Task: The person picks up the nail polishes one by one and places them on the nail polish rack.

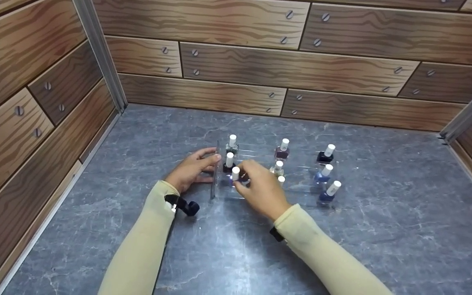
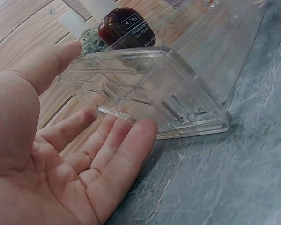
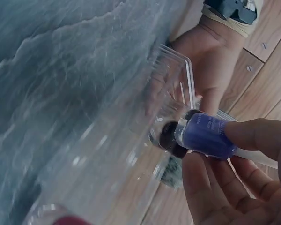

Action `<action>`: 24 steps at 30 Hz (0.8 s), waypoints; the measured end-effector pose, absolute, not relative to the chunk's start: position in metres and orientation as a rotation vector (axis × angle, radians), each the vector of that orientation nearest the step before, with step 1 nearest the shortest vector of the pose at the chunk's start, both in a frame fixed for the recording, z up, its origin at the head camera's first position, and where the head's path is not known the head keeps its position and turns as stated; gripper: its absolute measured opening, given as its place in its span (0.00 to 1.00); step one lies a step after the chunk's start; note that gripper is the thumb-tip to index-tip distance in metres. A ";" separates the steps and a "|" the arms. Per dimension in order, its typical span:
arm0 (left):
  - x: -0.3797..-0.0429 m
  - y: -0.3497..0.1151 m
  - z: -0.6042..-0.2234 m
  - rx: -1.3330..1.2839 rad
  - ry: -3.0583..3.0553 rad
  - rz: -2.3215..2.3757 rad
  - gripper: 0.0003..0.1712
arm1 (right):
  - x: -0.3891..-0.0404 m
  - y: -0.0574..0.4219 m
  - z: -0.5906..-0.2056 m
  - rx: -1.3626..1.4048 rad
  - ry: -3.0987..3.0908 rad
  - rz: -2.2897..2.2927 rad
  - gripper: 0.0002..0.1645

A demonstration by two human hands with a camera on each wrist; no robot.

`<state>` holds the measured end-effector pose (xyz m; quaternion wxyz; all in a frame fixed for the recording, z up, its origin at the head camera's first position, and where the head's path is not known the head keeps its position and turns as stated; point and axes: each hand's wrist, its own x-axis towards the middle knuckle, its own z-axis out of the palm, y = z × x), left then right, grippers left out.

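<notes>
My right hand point(image 1: 262, 188) pinches a purple nail polish bottle point(image 3: 208, 136) between thumb and fingers, its white cap pointing back toward the palm. The bottle is at the left end of a clear plastic rack point(image 2: 196, 126), beside a dark nail polish bottle point(image 2: 126, 29) and in front of a glittery one point(image 1: 232, 147). My left hand point(image 1: 193, 170) is at the rack's left side panel. Its thumb touches the upper edge, and the other fingers lie loosely extended against the outer face.
More white-capped bottles stand in the rack: a maroon one point(image 1: 282, 153) in the middle, a black one point(image 1: 325, 157) and blue ones point(image 1: 322, 177) at the right. The grey marbled tabletop point(image 1: 383, 229) meets wood-patterned walls point(image 1: 236, 61) behind and at both sides.
</notes>
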<state>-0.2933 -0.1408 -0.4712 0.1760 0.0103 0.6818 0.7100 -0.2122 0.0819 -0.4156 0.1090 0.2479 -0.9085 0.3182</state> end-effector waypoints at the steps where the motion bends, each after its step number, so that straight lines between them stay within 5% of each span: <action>1: -0.293 -0.141 -0.472 0.032 1.930 2.016 0.39 | -0.213 0.080 -0.417 0.733 -2.680 0.916 0.12; 24: -0.296 -0.130 -0.475 0.052 1.913 2.016 0.38 | -0.218 0.072 -0.434 0.743 -2.714 0.643 0.12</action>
